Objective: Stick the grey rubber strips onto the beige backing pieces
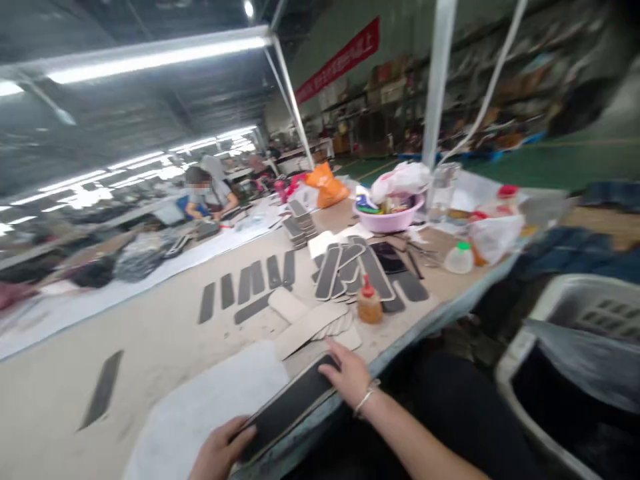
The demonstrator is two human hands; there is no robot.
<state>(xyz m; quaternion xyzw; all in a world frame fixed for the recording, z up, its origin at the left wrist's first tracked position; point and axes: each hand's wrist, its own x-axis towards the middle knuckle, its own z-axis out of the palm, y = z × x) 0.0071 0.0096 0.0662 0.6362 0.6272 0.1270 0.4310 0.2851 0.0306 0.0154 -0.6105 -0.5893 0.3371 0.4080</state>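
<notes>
My left hand and my right hand hold the two ends of a stack of long black strips at the near edge of the worktable. The left fingers curl over the stack's near end. Fingers of the right hand press on its far end. A white foam sheet lies just left of the stack. Beige strips lie just beyond my right hand.
Dark grey strips lie in a row mid-table, with a fanned pile and a small glue bottle to the right. A pink basin, bottles and bags stand at the back right. A white crate sits on the floor at right. A person works far off.
</notes>
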